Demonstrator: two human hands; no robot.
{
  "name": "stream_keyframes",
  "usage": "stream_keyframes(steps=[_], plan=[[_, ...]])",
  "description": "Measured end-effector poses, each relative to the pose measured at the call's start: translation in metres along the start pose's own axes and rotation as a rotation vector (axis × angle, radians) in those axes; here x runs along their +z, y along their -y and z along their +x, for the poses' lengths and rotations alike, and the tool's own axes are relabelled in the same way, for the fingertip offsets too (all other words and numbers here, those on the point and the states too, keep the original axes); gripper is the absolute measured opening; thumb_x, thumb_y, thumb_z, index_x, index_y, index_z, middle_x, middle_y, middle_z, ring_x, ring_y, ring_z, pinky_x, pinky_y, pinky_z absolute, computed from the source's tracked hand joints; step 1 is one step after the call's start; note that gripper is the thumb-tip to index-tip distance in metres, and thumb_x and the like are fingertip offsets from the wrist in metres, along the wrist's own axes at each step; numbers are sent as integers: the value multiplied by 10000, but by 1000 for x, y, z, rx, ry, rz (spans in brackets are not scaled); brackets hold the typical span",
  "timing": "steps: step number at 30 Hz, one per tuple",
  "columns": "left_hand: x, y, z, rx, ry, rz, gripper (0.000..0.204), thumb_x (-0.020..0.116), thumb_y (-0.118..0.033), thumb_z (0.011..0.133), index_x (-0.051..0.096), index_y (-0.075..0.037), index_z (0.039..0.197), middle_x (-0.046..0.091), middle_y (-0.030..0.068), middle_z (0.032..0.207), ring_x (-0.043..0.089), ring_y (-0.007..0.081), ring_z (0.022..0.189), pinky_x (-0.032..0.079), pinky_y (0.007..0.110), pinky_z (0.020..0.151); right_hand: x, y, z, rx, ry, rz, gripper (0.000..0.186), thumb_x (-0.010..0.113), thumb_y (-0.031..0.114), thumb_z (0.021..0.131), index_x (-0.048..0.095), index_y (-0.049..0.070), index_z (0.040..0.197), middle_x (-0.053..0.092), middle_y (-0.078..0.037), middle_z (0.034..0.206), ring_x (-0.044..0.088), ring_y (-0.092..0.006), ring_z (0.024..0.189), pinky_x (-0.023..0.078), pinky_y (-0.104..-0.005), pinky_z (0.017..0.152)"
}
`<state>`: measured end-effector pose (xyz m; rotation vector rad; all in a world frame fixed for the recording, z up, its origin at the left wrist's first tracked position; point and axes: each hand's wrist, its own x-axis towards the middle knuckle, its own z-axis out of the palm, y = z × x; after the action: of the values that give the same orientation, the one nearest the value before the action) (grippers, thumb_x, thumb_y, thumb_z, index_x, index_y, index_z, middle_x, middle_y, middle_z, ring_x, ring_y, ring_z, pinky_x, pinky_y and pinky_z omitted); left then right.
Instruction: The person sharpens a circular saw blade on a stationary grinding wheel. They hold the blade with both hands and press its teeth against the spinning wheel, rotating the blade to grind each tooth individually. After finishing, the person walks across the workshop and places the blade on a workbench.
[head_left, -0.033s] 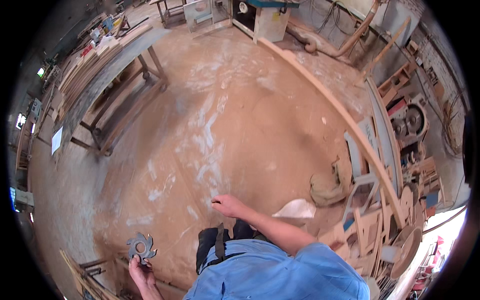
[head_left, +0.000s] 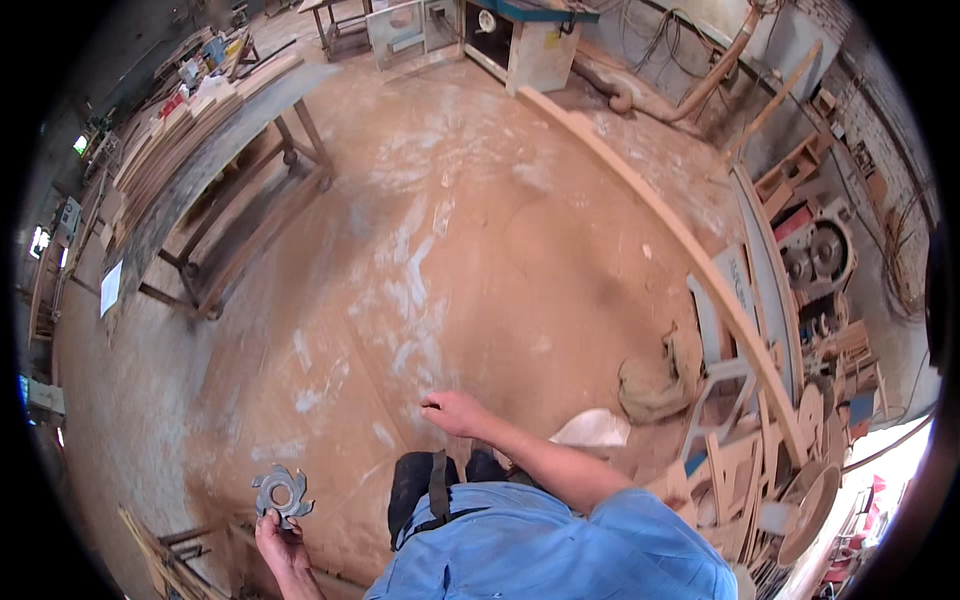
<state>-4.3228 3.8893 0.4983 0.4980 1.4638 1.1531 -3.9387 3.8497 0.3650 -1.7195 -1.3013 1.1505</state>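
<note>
At the lower left, my left hand grips a grey metal cutter head by its lower edge. Hooked teeth ring this disc, and a round hole goes through its middle. My right hand is held in front of my body with its fingers curled closed. A small dark spot shows at those fingers, but whether it is a held thing or a gap I cannot make out. Both hands are above the dusty floor, apart from each other.
A wheeled table bears stacked boards at the far left. One long timber runs down the right side, beside leaning wood pieces and a machine with round wheels. A crumpled sack lies on the floor. A cabinet machine stands far ahead.
The view has shifted very slightly. Both hands keep nearly the same pose, and the cutter head stays in my left hand.
</note>
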Motion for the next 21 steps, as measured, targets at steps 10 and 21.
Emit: stream_keyframes(steps=[10, 21], plan=[[381, -66, 236, 231, 403, 461, 97, 579, -26, 786, 606, 0, 875, 604, 27, 728, 537, 97, 569, 445, 251, 516, -206, -3, 251, 160, -325, -55, 348, 562, 275, 882, 611, 20, 1115, 661, -127, 849, 626, -178, 711, 510, -333, 689], [822, -120, 364, -30, 1229, 579, 95, 611, -41, 810, 618, 27, 876, 626, 43, 736, 588, 108, 665, 481, 256, 613, -393, 73, 505, 199, -433, 978, 475, 528, 222, 946, 420, -52, 1318, 596, -105, 1116, 589, -152, 891, 510, -285, 768]])
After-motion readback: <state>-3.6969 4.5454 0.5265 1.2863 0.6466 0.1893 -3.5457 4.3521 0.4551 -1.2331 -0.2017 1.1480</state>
